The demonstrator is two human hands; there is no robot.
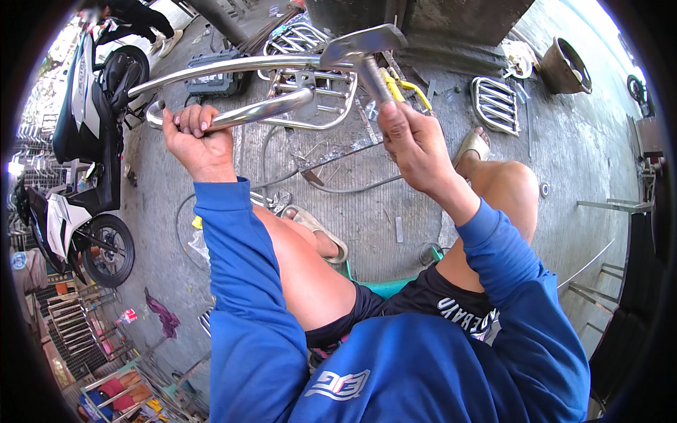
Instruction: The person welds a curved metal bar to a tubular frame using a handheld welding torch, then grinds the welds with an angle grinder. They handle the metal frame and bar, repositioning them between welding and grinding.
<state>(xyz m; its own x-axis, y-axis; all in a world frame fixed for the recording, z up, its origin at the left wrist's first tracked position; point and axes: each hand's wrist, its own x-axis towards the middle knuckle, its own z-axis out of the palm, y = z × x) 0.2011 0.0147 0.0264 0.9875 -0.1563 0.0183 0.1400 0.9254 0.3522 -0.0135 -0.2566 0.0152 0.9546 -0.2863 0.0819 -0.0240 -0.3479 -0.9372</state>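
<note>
My left hand (201, 141) is wrapped round the lower tube of a shiny bent metal tube frame (264, 111), near its curved left end. A longer curved tube of this frame runs above the hand, and a small flat plate (305, 94) sits between the two near the right end. In my right hand (416, 144) is a hammer (363, 45), gripped by its handle. The hammer head is raised in front of me and overlaps the right end of the long tube in the view; whether they touch I cannot tell.
Shiny metal racks (495, 106) lie on the concrete floor, one beyond the tube frame. A dark toolbox (215, 74), a cable (356, 189) and yellow-handled pliers-like tool (405, 88) are ahead. A motorcycle (92, 120) stands left, near a person (141, 17). A bucket (564, 67) is far right.
</note>
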